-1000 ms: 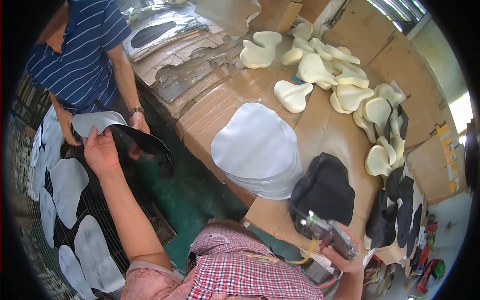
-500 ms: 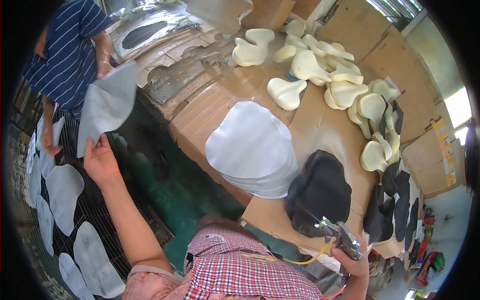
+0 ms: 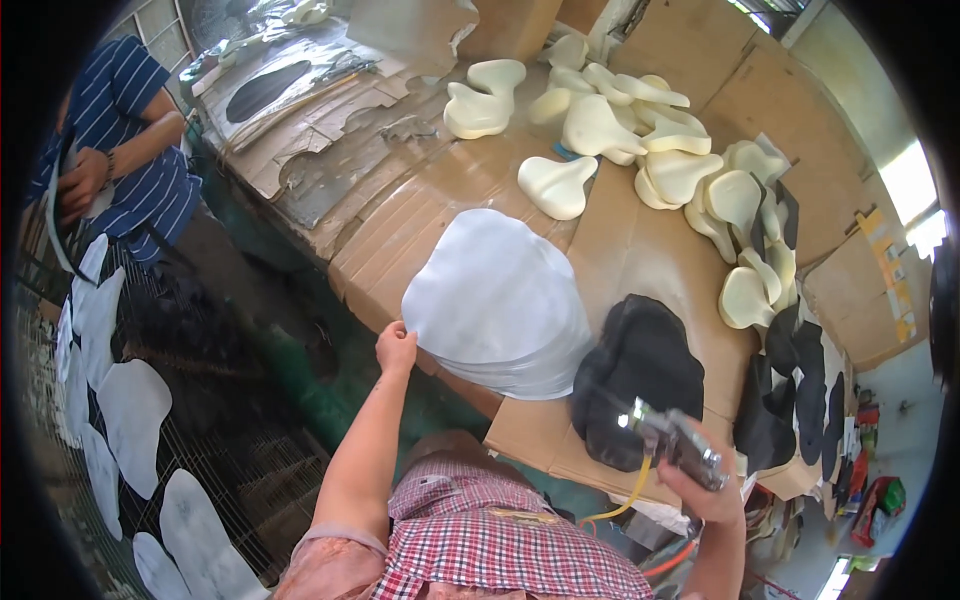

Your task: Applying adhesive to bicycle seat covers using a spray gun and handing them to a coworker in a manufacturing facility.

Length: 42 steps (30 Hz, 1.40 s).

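A stack of white saddle-shaped sheets (image 3: pixel 490 290) lies on the cardboard-covered table in front of me. My left hand (image 3: pixel 397 347) is at its left edge, thumb and fingers pinched on the rim of a sheet. In my right hand (image 3: pixel 708 480) is a metal spray gun (image 3: pixel 680 448), with its nozzle pointing left. A yellow hose (image 3: pixel 632 497) runs down from the gun. Just beyond the nozzle lies a pile of black sheets (image 3: pixel 640 370) of similar shape, beside the white stack.
Cream foam saddle pads (image 3: pixel 680 165) are heaped at the back right. More black pieces (image 3: pixel 795 400) lie at the right edge. On the left, a wire rack (image 3: pixel 235 490) holds several white pieces (image 3: pixel 137 412). A co-worker in a striped shirt (image 3: pixel 130 130) stands beyond it, holding a sheet.
My left hand has let go of a sheet that the co-worker now holds, and has moved right to the white stack. The spray gun has shifted slightly up and left.
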Tool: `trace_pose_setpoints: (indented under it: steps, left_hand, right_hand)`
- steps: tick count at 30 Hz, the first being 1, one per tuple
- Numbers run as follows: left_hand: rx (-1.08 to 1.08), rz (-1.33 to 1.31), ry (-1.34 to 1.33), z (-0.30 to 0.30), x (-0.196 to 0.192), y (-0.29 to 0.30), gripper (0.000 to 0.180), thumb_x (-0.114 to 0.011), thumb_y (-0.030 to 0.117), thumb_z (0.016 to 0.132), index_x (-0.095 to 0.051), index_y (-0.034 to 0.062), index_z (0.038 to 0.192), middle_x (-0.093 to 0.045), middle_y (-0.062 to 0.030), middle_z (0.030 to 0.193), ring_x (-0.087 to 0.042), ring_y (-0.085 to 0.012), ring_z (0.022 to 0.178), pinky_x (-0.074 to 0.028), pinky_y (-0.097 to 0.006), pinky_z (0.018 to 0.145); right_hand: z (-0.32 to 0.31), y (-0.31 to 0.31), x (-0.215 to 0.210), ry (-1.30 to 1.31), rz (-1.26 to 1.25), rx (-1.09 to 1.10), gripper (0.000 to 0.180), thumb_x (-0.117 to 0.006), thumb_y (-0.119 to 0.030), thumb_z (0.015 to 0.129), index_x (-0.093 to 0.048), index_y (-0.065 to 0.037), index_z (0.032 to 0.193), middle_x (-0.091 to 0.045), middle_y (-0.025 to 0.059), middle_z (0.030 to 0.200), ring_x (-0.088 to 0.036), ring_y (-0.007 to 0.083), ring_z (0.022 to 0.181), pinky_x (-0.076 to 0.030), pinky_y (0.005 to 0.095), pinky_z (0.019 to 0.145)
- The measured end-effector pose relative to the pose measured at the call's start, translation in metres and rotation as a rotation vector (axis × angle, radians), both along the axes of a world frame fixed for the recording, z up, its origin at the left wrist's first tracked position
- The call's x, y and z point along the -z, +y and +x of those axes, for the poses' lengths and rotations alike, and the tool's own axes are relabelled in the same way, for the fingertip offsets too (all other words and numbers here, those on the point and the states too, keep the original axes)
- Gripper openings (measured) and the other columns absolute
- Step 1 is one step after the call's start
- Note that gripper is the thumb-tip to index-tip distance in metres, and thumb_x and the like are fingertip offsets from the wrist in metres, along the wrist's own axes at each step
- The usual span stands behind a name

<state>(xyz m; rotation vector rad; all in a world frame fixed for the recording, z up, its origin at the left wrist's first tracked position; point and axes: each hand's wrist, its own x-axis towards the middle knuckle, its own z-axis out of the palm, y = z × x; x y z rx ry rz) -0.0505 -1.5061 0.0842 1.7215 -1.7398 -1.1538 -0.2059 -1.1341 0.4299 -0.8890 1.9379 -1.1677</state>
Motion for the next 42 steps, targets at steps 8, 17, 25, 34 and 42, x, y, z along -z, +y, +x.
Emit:
trace_pose_setpoints:
  steps: [8,17,25,34,42]
  left_hand:
    - [0.06,0.079,-0.212,-0.023,-0.024,0.008,0.021,-0.065,0.016,0.071,-0.066,0.0076,0.091,-0.065,-0.015,0.1,-0.061,-0.0317,0.096,-0.048,-0.04,0.084]
    - [-0.027,-0.066,-0.107,-0.03,-0.019,0.002,0.011,-0.067,0.009,0.065,-0.06,0.0039,0.072,-0.063,-0.01,0.07,-0.062,-0.0246,0.069,-0.049,-0.034,0.067]
    - [-0.356,0.465,0.565,-0.029,-0.003,0.002,0.025,-0.065,0.0,0.074,-0.055,0.0043,0.096,-0.059,-0.006,0.087,-0.057,-0.0184,0.073,-0.046,-0.031,0.059]
    - [-0.29,0.419,0.562,-0.042,-0.029,-0.001,0.013,-0.063,0.004,0.077,-0.06,0.0003,0.089,-0.061,-0.0061,0.08,-0.059,-0.0166,0.069,-0.049,-0.032,0.058]
    - [-0.089,0.279,0.729,-0.048,-0.082,0.002,0.016,-0.058,0.008,0.086,-0.063,-0.0009,0.098,-0.065,-0.0073,0.087,-0.064,-0.0172,0.072,-0.054,-0.03,0.061]
  right_hand:
    - [-0.006,0.0,0.0,-0.096,0.003,-0.042,0.058,-0.068,-0.001,0.075,-0.047,0.003,0.128,-0.061,0.0076,0.097,-0.057,0.0102,0.079,-0.048,0.0238,0.07]
    - [0.0,0.038,0.006,-0.104,-0.003,0.018,0.059,-0.067,0.002,0.074,-0.045,0.004,0.129,-0.061,0.0078,0.091,-0.058,0.011,0.08,-0.047,0.0242,0.07]
    - [-0.003,-0.001,0.005,-0.156,-0.216,0.347,0.058,-0.064,0.006,0.076,-0.042,0.004,0.13,-0.059,0.0108,0.093,-0.058,0.0136,0.082,-0.052,0.026,0.071]
    - [0.007,0.019,0.018,-0.179,-0.1,0.216,0.058,-0.064,0.004,0.076,-0.043,0.006,0.13,-0.06,0.0102,0.097,-0.058,0.0134,0.086,-0.05,0.0296,0.079]
    - [0.0,0.016,0.03,-0.158,-0.148,0.159,0.06,-0.066,0.002,0.076,-0.041,0.005,0.131,-0.059,0.0076,0.098,-0.058,0.0117,0.087,-0.049,0.0268,0.08]
